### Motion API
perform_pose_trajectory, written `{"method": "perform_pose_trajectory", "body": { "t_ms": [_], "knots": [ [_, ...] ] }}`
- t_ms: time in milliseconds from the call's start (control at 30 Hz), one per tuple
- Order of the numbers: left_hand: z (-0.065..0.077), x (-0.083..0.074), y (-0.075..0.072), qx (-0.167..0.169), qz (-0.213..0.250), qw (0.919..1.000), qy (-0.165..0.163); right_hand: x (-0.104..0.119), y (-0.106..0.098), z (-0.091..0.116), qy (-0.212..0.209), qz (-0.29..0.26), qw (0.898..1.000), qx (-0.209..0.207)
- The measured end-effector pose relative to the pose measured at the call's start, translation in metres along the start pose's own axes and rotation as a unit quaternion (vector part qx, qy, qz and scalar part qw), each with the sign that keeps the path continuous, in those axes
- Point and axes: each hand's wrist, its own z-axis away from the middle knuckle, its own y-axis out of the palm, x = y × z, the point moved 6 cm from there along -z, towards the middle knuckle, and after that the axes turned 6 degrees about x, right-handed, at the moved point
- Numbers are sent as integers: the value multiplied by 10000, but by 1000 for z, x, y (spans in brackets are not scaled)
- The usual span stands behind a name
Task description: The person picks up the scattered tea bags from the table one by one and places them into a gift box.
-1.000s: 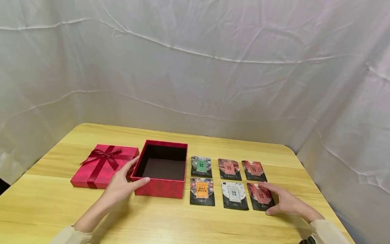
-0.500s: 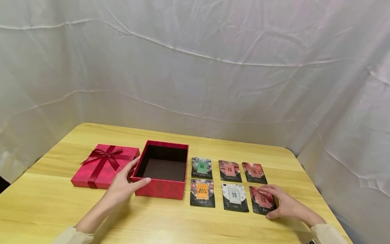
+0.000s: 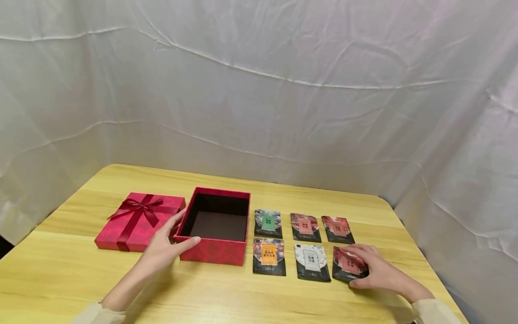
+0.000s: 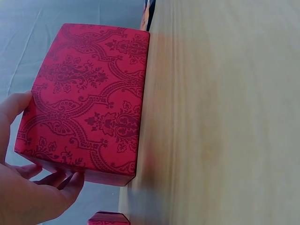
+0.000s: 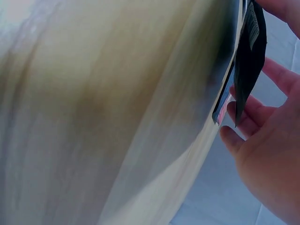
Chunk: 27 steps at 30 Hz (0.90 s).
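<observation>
The front red packet [image 3: 348, 264] sits slightly farther from the white packet [image 3: 311, 261] than a second ago, pinched by the right hand [image 3: 376, 270] over the counter [image 3: 243, 297], and may slip if that edge grip is shallow, while the left hand [image 3: 165, 246] holds the box [image 3: 214, 251].

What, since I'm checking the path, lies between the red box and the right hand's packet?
The orange-label packet, then the white-label packet, as the head view shows.

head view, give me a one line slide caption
Left hand holds an open red box while the right hand grips a red-labelled pouch.
</observation>
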Motion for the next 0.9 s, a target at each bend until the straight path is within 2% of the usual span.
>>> {"method": "perform_pose_trajectory", "body": {
  "t_ms": [333, 600, 900],
  "knots": [
    [1, 2, -1, 7, -64, 9999, -110, 5, -4, -2, -68, -63, 9997, -205],
    [1, 1, 0, -46, 5, 10000, 32, 18, -10, -9, -226, -76, 9995, -219],
    [1, 2, 0, -1, 0, 10000, 43, 31, -15, -22, -408, -19, 9986, -330]
  ]
}}
